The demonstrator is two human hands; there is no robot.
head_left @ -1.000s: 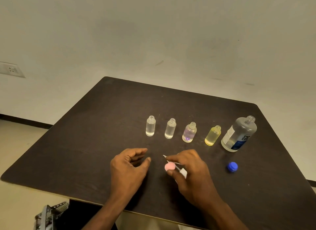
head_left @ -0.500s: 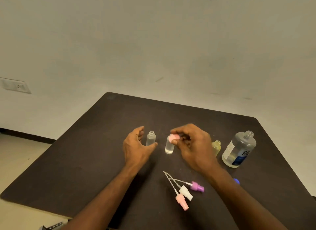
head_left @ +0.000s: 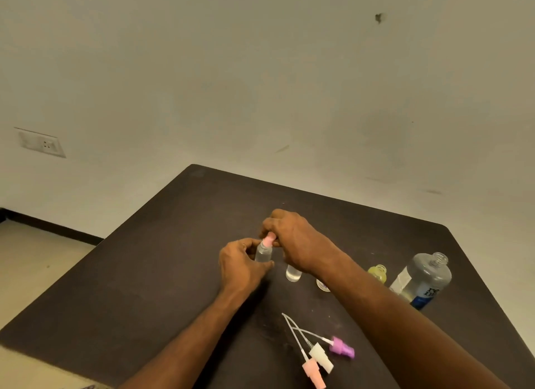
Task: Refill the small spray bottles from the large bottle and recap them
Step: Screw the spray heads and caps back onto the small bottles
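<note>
My left hand [head_left: 241, 262] grips the leftmost small clear bottle [head_left: 263, 252] upright on the dark table [head_left: 162, 273]. My right hand [head_left: 292, 239] pinches a pink spray cap [head_left: 268, 240] sitting on that bottle's neck. A second clear bottle [head_left: 293, 274] stands uncapped just right of it. A purple-tinted bottle [head_left: 323, 285] is mostly hidden behind my right forearm. A yellow bottle [head_left: 378, 273] and the large open bottle [head_left: 421, 280] with a blue label stand further right.
Three loose spray caps with dip tubes lie near the front edge: a purple spray cap [head_left: 341, 347], a white spray cap [head_left: 320, 357] and a pink spray cap [head_left: 313, 374]. A wall socket [head_left: 43, 143] sits on the wall at left.
My right hand carried the pink cap from the table front up to the leftmost bottle. My left hand closed around that bottle. The camera view tilted upward.
</note>
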